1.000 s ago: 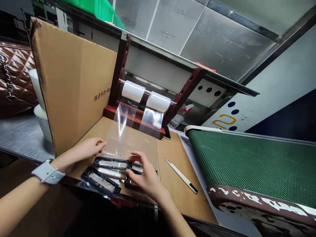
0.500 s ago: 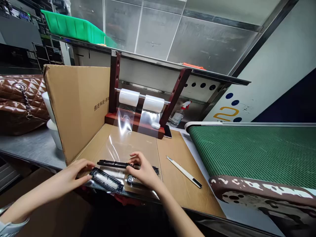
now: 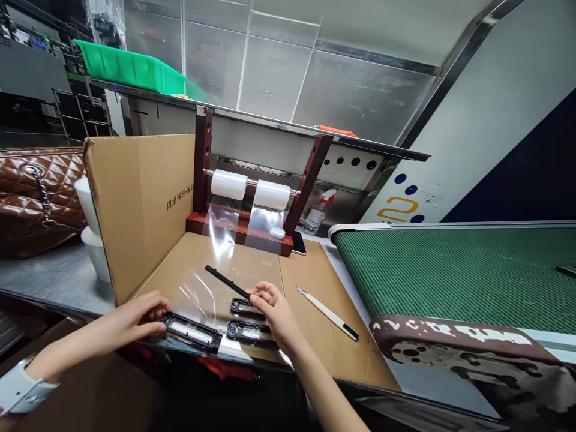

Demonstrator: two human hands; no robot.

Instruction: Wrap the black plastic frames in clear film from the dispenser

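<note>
My right hand (image 3: 271,309) pinches one end of a thin black strip (image 3: 227,281), which slants up and away to the left above the cardboard. Between the fingers and thumb of my left hand (image 3: 150,314) is the left end of a black rectangular frame (image 3: 192,332) with a pale, shiny middle. Two similar pieces, an upper black frame (image 3: 245,306) and a lower black frame (image 3: 249,332), lie beside my right hand, which partly covers them. Clear film (image 3: 198,294) spreads over the cardboard under these parts.
A wooden stand (image 3: 234,231) carries two film rolls (image 3: 228,185) at the back. A craft knife (image 3: 328,313) lies on the cardboard sheet (image 3: 310,351). The green conveyor belt (image 3: 450,276) runs along the right. An upright cardboard panel (image 3: 139,204) borders the left; a spray bottle (image 3: 315,216) stands behind.
My right hand has raised the black strip from among the frames and tilted it, left end up. The two frames beneath show more fully. My left hand stays on its frame.
</note>
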